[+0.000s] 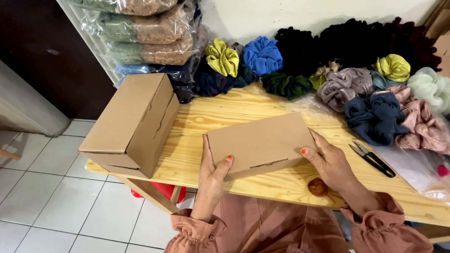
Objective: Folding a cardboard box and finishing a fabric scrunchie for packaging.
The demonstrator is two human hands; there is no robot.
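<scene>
A closed brown cardboard box [259, 142] rests on the wooden table [289, 184] in front of me. My left hand [212, 173] grips its left end, thumb on the front face. On the right end lies my right hand [329, 162], thumb on the top edge. Both hands hold the box between them.
A stack of two cardboard boxes [132, 123] sits at the table's left corner. Many fabric scrunchies [371, 83] lie along the back and right. Black snips [373, 159] lie to the right of my right hand. Bagged fabric [153, 32] is stacked at the back left. White tiled floor [50, 212] lies to the left.
</scene>
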